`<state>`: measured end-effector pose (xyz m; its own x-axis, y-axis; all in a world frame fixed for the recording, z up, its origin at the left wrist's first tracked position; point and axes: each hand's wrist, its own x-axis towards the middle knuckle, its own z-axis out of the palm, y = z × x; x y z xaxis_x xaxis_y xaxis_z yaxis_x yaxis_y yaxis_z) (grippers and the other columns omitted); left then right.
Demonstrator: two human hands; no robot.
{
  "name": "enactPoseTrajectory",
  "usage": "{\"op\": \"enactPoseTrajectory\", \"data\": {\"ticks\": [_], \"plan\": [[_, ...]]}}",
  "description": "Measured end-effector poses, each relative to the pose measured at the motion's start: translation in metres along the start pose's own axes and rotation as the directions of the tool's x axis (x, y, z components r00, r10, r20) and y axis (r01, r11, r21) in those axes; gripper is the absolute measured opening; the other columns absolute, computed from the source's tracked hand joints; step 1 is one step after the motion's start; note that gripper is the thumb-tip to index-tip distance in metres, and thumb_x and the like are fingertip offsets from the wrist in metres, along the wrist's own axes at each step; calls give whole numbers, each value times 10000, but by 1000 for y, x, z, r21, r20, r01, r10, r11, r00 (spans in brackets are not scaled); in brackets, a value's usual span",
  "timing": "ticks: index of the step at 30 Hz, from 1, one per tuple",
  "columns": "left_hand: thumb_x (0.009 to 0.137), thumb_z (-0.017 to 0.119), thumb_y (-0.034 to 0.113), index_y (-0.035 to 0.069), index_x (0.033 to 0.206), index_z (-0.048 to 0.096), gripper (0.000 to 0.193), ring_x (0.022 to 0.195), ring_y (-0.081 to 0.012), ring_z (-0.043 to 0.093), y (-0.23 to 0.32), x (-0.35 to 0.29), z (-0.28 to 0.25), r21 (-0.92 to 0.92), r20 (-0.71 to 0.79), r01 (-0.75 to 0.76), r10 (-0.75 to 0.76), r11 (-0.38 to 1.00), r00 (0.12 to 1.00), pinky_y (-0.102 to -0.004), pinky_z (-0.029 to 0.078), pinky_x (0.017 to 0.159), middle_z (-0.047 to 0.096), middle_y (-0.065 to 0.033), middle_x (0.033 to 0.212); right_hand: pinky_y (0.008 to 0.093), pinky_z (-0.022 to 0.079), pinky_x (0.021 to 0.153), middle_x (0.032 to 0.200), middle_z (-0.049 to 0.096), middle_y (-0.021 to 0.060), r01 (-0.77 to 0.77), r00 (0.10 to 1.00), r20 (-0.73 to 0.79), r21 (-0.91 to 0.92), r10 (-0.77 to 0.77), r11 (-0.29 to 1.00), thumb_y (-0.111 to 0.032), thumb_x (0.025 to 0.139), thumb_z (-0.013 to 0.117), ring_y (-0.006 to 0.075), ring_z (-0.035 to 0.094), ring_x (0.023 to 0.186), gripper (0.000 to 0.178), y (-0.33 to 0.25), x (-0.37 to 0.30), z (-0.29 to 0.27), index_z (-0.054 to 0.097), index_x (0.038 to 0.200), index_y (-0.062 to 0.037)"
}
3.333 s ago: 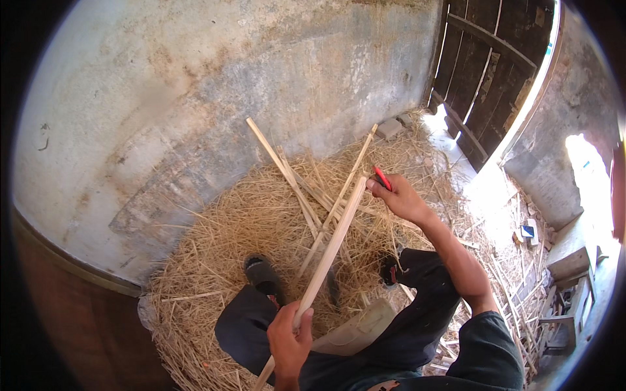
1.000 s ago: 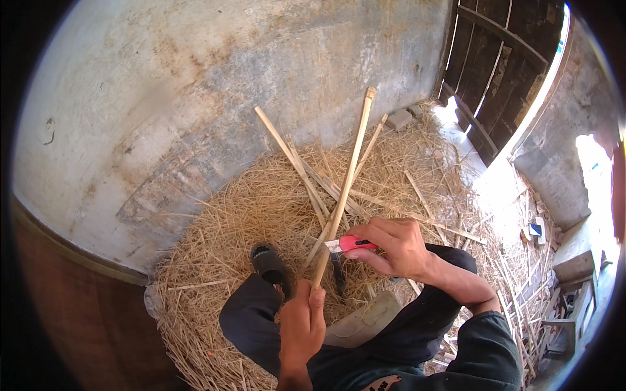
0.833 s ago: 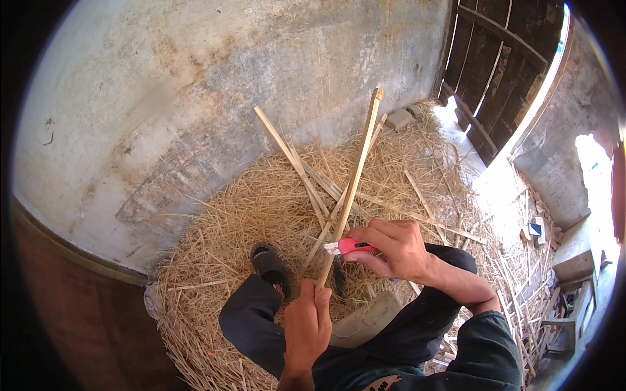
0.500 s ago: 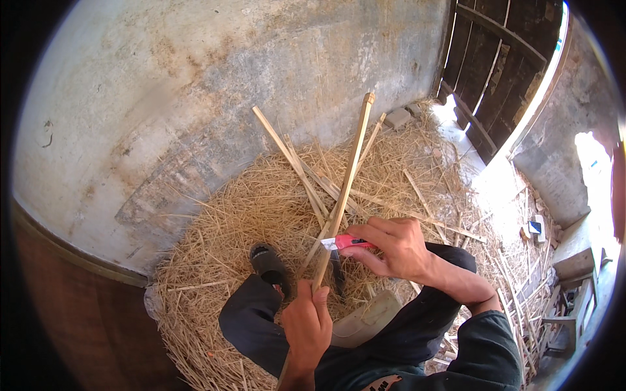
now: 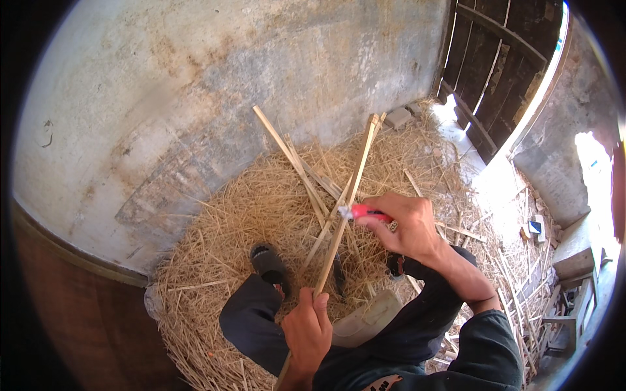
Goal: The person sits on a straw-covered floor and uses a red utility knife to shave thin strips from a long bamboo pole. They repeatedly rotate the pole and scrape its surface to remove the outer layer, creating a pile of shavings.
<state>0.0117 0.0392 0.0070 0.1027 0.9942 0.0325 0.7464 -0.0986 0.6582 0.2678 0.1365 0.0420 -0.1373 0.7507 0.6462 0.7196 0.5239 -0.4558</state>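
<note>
nearest the camera, the left hand (image 5: 306,332) is closed in a fist round the lower end of a long bamboo strip (image 5: 345,205), which rises away from the body and slants up toward the wall, its split far tip standing over the straw. the right hand (image 5: 404,225) is curled shut on a red-handled knife (image 5: 365,212), the blade end touching the strip about midway along its length.

the strip looks light, thin and dry — stiff along its length but likely to flex sideways and to split along the grain, and its shaved edges may be sharp. it seems best gripped low, as it is now, with the free hand kept behind the blade.

under the hands sit the person's dark trousered knees, a pale plastic container (image 5: 365,319) between the legs, and a dark sandal (image 5: 268,260) on the left foot. beyond lies a thick bed of straw (image 5: 215,260), with more bamboo strips (image 5: 293,159) lying crossed on it just beside the held one; these could catch its tip when it is swung.

farther off, the stained concrete wall (image 5: 228,85) curves round the straw, a dark wooden door (image 5: 502,72) stands at the upper right, and loose slivers lie scattered on the sunlit floor to the right.
</note>
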Motion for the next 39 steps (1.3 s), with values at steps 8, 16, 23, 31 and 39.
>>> {"op": "enactPoseTrajectory", "data": {"ticks": [8, 16, 23, 31, 39], "plan": [[1148, 491, 359, 64, 1064, 598, 325, 664, -471, 677, -16, -23, 1, 45, 97, -7, 2, 999, 995, -555, 485, 592, 660, -200, 688, 330, 575, 607, 871, 802, 118, -251, 965, -132, -196, 228, 948, -337, 966, 802, 205, 770, 695, 290, 40, 27, -28, 832, 1053, -62], [1155, 467, 319, 49, 1016, 611, 337, 611, -433, 644, -25, -24, -3, -93, 139, 24, -11, 995, 990, -515, 457, 574, 624, -177, 667, 337, 517, 601, 824, 763, 82, -276, 960, -82, -163, 266, 947, -356, 1023, 741, 200, 682, 630, 320, 50, 23, -22, 810, 1088, -50], [1152, 526, 280, -22, 1104, 737, 372, 596, -68, 383, -24, -17, -11, -485, 177, 113, -29, 867, 984, -314, 308, 533, 466, 31, 656, 298, 398, 586, 705, 529, -43, -603, 796, 392, 583, 461, 545, -372, 1127, 591, 85, 458, 622, 388, 71, 21, -26, 745, 1184, -20], [1105, 643, 196, -22, 1223, 768, 277, 603, -24, 389, -12, 0, -16, -512, 79, 49, -9, 857, 997, -256, 294, 534, 520, 52, 685, 337, 476, 564, 758, 651, 30, -171, 985, 53, 244, 163, 955, -325, 1019, 744, 157, 608, 613, 312, 30, -4, -1, 759, 1161, -48], [1082, 686, 194, -21, 1165, 769, 245, 594, -23, 415, 3, 8, -21, -478, 22, 25, -16, 878, 1000, -255, 299, 527, 559, 37, 689, 371, 528, 539, 793, 683, 34, 189, 976, 86, 111, -199, 976, -306, 908, 847, 252, 681, 611, 263, -3, -17, 4, 775, 1077, -118]]}}
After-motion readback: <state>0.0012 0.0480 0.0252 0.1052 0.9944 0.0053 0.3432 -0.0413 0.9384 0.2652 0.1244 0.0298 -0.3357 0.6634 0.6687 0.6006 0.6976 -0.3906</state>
